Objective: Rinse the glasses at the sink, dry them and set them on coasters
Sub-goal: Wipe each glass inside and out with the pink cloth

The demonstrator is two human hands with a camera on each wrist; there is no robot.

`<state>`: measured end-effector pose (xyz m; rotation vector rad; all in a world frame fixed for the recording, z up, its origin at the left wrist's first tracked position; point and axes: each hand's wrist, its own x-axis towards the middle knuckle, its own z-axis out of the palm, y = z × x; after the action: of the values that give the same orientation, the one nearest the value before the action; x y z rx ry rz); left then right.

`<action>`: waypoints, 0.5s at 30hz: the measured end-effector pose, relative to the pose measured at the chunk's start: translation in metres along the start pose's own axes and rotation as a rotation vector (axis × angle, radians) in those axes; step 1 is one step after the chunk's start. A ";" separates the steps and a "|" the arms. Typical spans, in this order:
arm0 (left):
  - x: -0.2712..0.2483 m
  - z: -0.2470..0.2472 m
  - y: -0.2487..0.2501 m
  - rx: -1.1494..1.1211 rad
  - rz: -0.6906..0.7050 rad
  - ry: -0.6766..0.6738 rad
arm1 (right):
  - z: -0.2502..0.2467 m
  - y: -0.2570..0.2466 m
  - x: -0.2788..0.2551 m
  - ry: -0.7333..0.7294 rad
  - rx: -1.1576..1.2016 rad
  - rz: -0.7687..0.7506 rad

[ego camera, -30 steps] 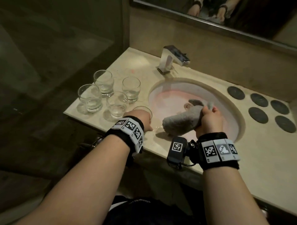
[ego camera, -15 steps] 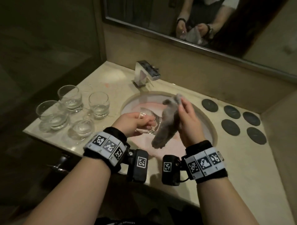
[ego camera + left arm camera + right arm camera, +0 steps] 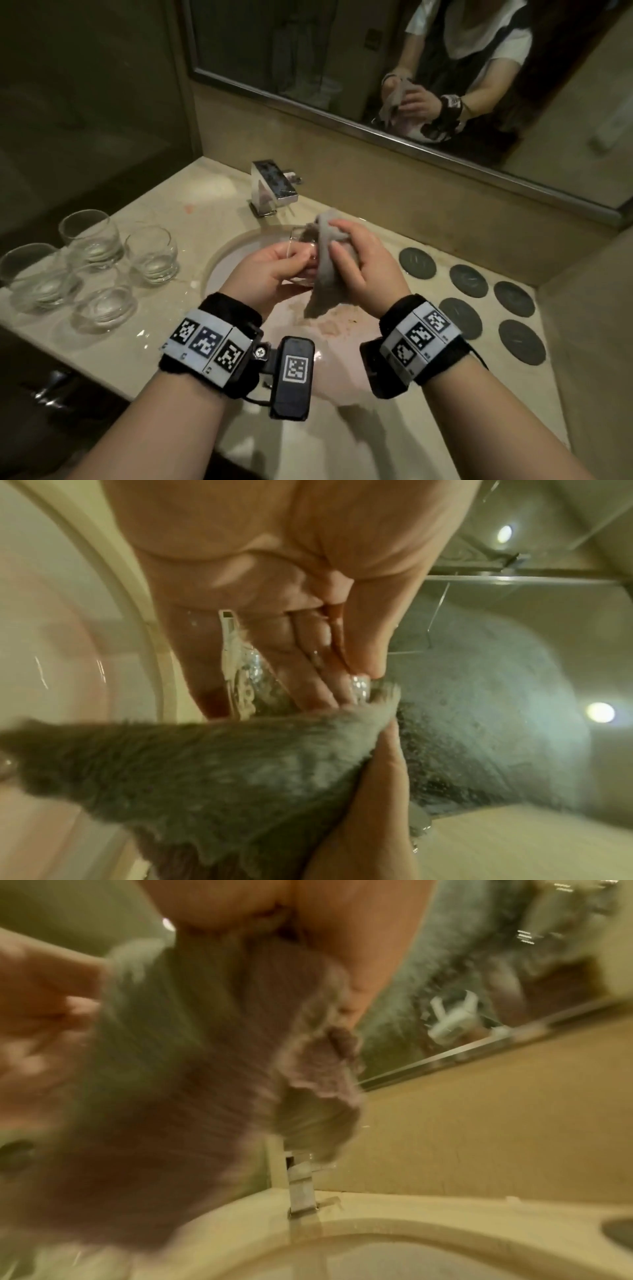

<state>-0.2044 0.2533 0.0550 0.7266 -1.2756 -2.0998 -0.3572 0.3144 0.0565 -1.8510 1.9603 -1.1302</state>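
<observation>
Over the sink basin [image 3: 236,250] my left hand [image 3: 274,267] grips a clear glass [image 3: 301,240], tipped on its side with its rim pointing away. My right hand [image 3: 356,260] holds a grey cloth [image 3: 325,274] wrapped against the glass, a loose end hanging down. In the left wrist view the glass [image 3: 250,674] lies under my fingers [image 3: 308,664] and the cloth [image 3: 205,772] crosses below. The right wrist view is filled by the blurred cloth [image 3: 192,1069]. Several glasses [image 3: 92,263] stand on the counter at left. Several dark round coasters [image 3: 469,281] lie at right.
A chrome faucet [image 3: 272,186] stands behind the basin, also seen as the faucet [image 3: 298,1185] from the right wrist. A mirror [image 3: 411,68] covers the wall above. The beige counter [image 3: 445,394] ends at a side wall on the right.
My left hand lifted a glass off the counter's front edge and carried it over the basin. My right hand brought the cloth up and wrapped it onto the glass.
</observation>
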 end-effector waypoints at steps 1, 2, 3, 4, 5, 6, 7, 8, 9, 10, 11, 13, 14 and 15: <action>0.004 0.000 0.001 -0.037 0.006 0.000 | -0.002 -0.002 0.005 0.041 0.143 0.126; 0.008 0.001 0.002 -0.073 0.007 -0.002 | -0.002 -0.003 0.010 0.075 0.283 0.233; 0.013 0.000 0.003 -0.094 0.010 0.002 | 0.000 -0.005 0.014 0.091 0.402 0.321; 0.018 -0.001 0.004 -0.111 0.016 -0.003 | 0.002 -0.007 0.018 0.097 0.506 0.389; 0.021 -0.002 0.004 -0.137 0.018 -0.006 | 0.006 -0.008 0.020 0.109 0.598 0.446; 0.026 -0.003 0.005 -0.182 0.012 -0.008 | 0.009 -0.008 0.024 0.136 0.673 0.483; 0.029 -0.004 0.006 -0.236 0.010 -0.004 | 0.012 -0.012 0.026 0.161 0.717 0.491; 0.033 -0.007 0.007 -0.299 0.006 0.000 | 0.017 -0.013 0.029 0.190 0.713 0.475; 0.038 -0.010 0.008 -0.363 -0.004 -0.002 | 0.020 -0.011 0.030 0.204 0.614 0.435; 0.043 -0.013 0.009 -0.408 -0.021 -0.025 | 0.022 -0.006 0.032 0.209 0.458 0.368; 0.047 -0.016 0.010 -0.423 -0.046 -0.057 | 0.022 0.000 0.033 0.202 0.289 0.281; 0.056 -0.023 0.011 -0.416 -0.088 -0.096 | 0.019 0.011 0.037 0.182 0.062 0.157; 0.059 -0.025 0.011 -0.404 -0.097 -0.100 | 0.016 0.016 0.040 0.171 0.040 0.107; 0.062 -0.028 0.011 -0.400 -0.100 -0.109 | 0.014 0.018 0.042 0.155 0.061 0.070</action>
<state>-0.2256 0.1888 0.0439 0.5125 -0.8420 -2.4042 -0.3697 0.2685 0.0497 -1.6964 2.0304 -1.3327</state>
